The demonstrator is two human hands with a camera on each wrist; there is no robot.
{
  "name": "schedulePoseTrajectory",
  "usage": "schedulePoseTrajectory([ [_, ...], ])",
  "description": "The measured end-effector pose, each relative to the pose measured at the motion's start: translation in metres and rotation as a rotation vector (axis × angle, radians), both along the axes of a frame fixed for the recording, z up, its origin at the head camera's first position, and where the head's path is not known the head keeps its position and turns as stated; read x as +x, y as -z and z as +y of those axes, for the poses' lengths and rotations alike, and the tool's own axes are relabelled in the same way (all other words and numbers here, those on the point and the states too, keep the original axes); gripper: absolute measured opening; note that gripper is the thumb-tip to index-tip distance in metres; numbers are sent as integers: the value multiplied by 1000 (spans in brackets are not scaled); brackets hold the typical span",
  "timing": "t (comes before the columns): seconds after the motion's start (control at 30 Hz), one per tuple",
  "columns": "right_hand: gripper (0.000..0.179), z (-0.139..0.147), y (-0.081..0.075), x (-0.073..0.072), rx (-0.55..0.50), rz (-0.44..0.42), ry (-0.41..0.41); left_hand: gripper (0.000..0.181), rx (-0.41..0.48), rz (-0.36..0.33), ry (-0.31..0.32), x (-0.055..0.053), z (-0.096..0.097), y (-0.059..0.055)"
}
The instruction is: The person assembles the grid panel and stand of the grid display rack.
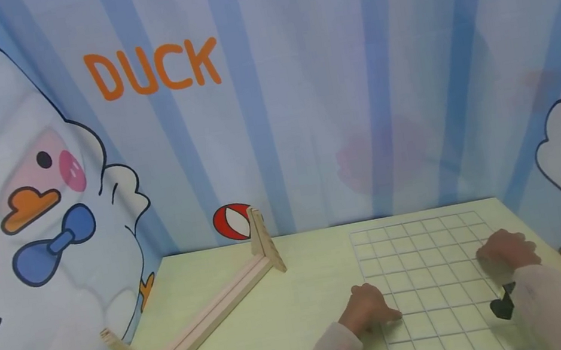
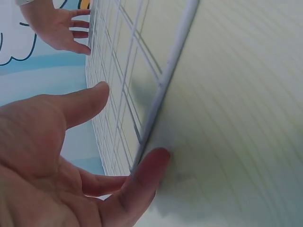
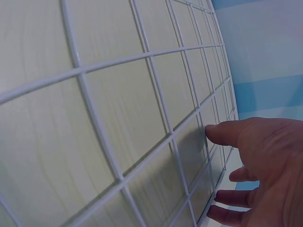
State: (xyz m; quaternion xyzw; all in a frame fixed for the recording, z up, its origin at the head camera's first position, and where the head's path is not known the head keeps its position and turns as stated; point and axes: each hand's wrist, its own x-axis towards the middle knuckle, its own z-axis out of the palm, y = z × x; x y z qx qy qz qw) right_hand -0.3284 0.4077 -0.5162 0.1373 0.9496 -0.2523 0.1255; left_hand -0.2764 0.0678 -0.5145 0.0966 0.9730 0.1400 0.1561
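A white wire grid panel (image 1: 442, 308) lies flat on the right part of the pale table. At its left edge is my left hand (image 1: 368, 310). In the left wrist view, fingertips (image 2: 154, 165) of that hand touch the border wire, while the thumb stays spread above the grid. My right hand (image 1: 509, 249) is at the right edge of the panel. Its thumb (image 3: 225, 132) reaches over the outer wires in the right wrist view, and the other fingers extend toward the border, fairly straight. Whether they touch the wire I cannot tell.
A wooden stand (image 1: 217, 317), a long bar between two upright end pieces, lies diagonally on the left of the table (image 1: 263, 347). Behind and beside the table hangs a blue striped cloth (image 1: 292, 106) with duck drawings.
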Motion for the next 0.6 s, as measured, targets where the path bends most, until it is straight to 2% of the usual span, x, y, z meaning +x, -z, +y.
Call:
schedulePoseTrajectory([
  [0.07,57,-1,1,0,8,5,32,50,30,-18,-9,1,1,-3],
  [0.23,60,3,9,-1,21,0,89,42,155,-71,-91,2,0,-6],
  [0.4,77,12,18,-4,8,-26,149,39,240,-95,-133,3,-2,-8],
  [0.5,76,20,20,-4,8,-6,113,38,240,-93,-134,1,-2,-9],
  [0.6,56,28,15,0,52,53,-30,38,226,-94,-122,1,-2,-10],
])
